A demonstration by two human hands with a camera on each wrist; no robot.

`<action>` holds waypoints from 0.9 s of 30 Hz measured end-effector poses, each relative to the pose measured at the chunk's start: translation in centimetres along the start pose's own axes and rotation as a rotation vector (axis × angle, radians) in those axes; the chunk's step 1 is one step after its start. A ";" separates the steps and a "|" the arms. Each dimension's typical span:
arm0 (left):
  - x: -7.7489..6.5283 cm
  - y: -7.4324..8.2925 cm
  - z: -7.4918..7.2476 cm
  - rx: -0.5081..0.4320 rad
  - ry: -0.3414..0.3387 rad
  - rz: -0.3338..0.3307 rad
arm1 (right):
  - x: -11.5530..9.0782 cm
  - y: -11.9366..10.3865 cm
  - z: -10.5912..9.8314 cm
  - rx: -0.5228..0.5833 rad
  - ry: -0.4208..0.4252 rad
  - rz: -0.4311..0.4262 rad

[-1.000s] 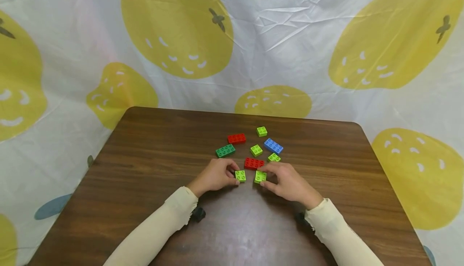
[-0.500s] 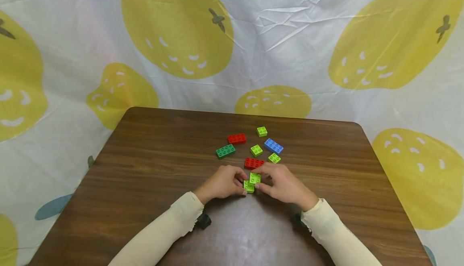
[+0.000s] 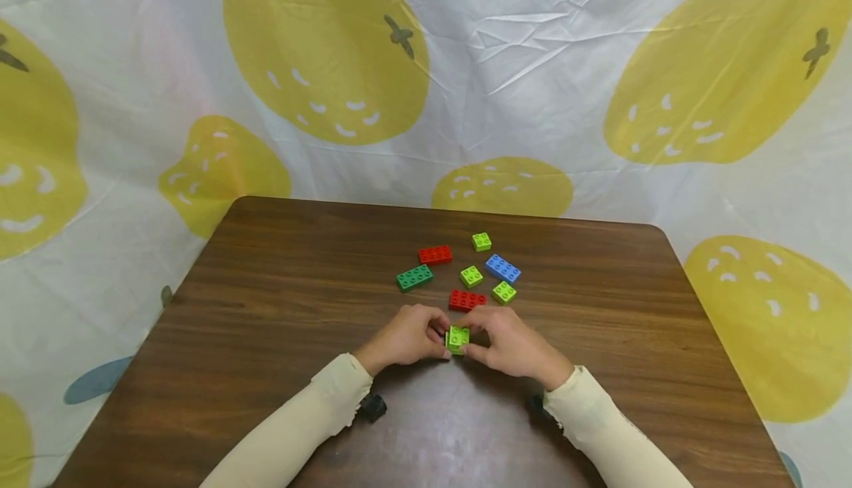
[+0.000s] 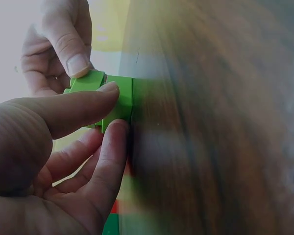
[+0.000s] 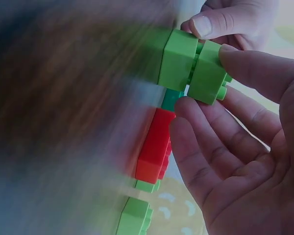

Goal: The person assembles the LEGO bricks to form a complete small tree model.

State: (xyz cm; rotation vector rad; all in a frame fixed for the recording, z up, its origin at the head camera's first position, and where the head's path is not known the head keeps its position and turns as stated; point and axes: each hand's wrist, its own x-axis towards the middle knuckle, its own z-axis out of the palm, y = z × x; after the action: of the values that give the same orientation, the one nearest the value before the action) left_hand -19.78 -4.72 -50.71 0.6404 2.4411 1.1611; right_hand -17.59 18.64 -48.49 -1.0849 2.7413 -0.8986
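Between finger and thumb, my left hand (image 3: 407, 336) holds a lime green four-stud brick (image 5: 179, 61) down at the table top. Directly above it is a second lime green brick (image 3: 458, 336), pinched by my right hand (image 3: 512, 340). The right wrist view shows the studs of the lower brick in a narrow gap between the two, so they touch or nearly touch but are not pressed flush. Both bricks look roughly lined up, with a slight offset. A red eight-stud brick (image 3: 467, 300) lies just beyond the fingertips.
Farther back on the brown table (image 3: 279, 281) lie a dark green brick (image 3: 415, 278), another red brick (image 3: 435, 254), a blue brick (image 3: 503, 268) and three lime green bricks, one of them (image 3: 504, 293) near my right hand. A fruit-patterned cloth (image 3: 373, 170) hangs behind the table.
The two lime green bricks were apart, one in each hand. My right hand has carried its brick left and onto the left hand's brick, which moved slightly right and nearer. The other bricks stayed put.
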 end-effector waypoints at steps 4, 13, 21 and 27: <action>0.0 0.0 -0.1 0.012 -0.008 0.004 | 0.1 -0.1 0.1 0.008 0.000 -0.005; 0.0 0.1 -0.2 0.021 -0.013 0.017 | 0.3 -0.3 0.1 0.002 0.015 -0.004; -0.2 0.0 -0.2 -0.001 -0.009 0.013 | 0.6 -0.5 0.4 0.011 0.016 -0.010; -0.3 -0.3 -0.2 -0.041 -0.003 0.006 | 0.9 -0.6 0.4 -0.033 0.010 -0.015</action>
State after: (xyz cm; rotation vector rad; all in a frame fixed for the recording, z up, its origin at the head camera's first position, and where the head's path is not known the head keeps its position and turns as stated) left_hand -19.72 -5.16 -50.83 0.6372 2.4080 1.2077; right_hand -17.83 17.52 -48.35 -1.1109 2.7695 -0.8654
